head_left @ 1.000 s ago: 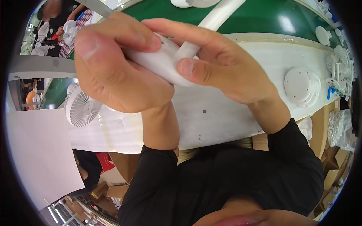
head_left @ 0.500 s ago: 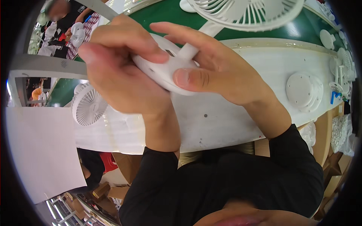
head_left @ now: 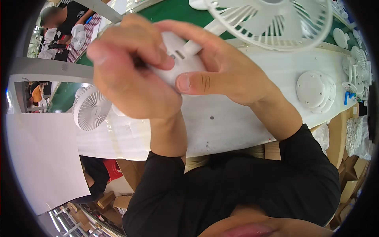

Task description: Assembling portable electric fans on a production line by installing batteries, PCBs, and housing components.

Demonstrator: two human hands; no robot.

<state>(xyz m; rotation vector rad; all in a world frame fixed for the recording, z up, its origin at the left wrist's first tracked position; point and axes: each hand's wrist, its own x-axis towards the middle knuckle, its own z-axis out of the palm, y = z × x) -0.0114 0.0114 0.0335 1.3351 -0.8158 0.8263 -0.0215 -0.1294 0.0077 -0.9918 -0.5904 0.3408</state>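
Note:
A white desk fan (head_left: 256, 23) is held up in front of me, its round grille at the upper right and its base (head_left: 189, 66) tipped towards me. My right hand (head_left: 237, 71) grips the base, thumb on the near edge and fingers spread behind, around the short neck. My left hand (head_left: 134, 75), smeared by motion, curls over the base's left side. One of its fingertips presses near a small round spot beside a dark slot. The far side of the base is hidden by my hands.
A second white fan (head_left: 91, 108) stands on the white-covered table (head_left: 237, 126) at the left. Stacked round white bases (head_left: 316, 91) lie at the right, with more fan parts (head_left: 357, 67) beyond. A grey metal frame (head_left: 51, 70) rises at the left. Another person (head_left: 65, 17) sits at the far left.
The fan has tilted in my hands; its grille has swung right and slightly down, and more of the base's underside or face shows. My left hand's fingers have shifted on the base.

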